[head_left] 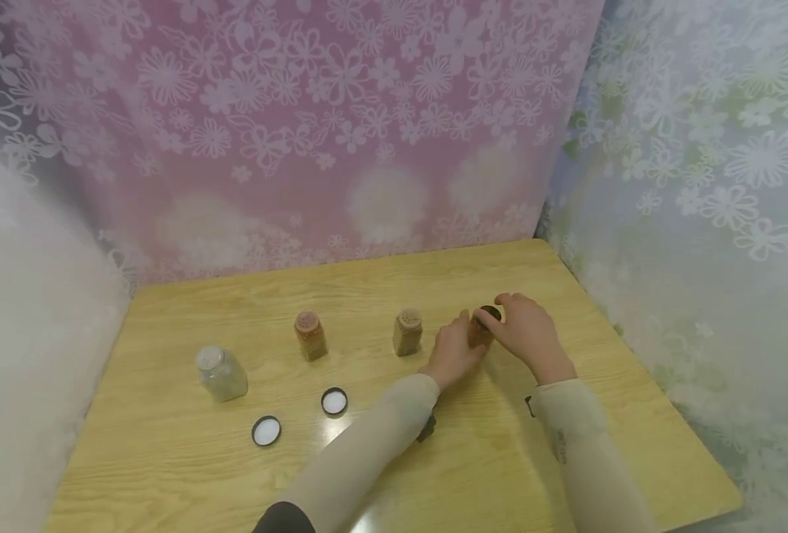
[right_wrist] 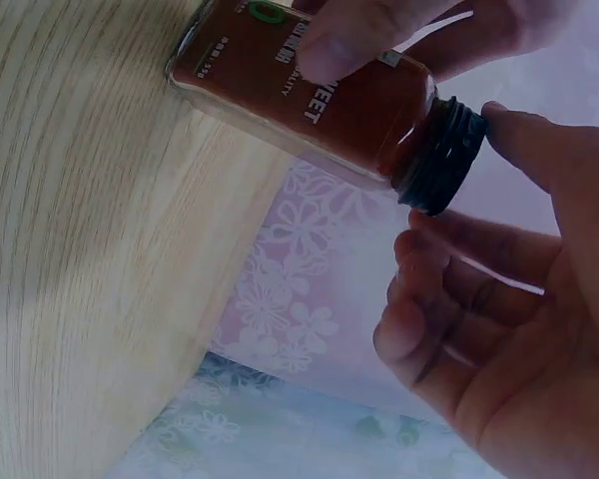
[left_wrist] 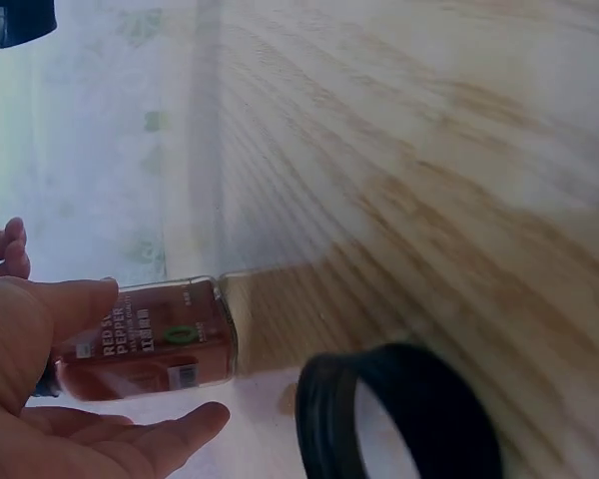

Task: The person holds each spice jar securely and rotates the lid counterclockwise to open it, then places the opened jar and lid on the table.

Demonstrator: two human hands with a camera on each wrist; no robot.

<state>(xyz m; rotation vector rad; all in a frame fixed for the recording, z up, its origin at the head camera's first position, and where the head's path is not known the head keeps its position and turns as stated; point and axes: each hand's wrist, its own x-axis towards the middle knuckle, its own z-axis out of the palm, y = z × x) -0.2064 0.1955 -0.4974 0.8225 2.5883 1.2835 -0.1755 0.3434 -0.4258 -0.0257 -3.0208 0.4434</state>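
Note:
On the right side of the table, my left hand (head_left: 452, 354) grips a clear spice jar of red powder (right_wrist: 329, 95) around its body. Its label, partly covered by fingers, reads "RED S… PEPPER" in the left wrist view. A black screw lid (right_wrist: 442, 157) sits on the jar's neck. My right hand (head_left: 530, 337) pinches this lid between thumb and fingertips, with its other fingers curled below. In the head view the jar stands upright, mostly hidden by both hands. Left of it stands a shaker jar of brownish powder (head_left: 407, 333) with a perforated top and no black lid.
Farther left stand a reddish shaker jar (head_left: 311, 337) and a pale one (head_left: 223, 374), both without black lids. Two black lids with white insides, one (head_left: 334, 402) and another (head_left: 266, 431), lie in front. A black ring-shaped lid (left_wrist: 399, 409) is close to the left wrist camera.

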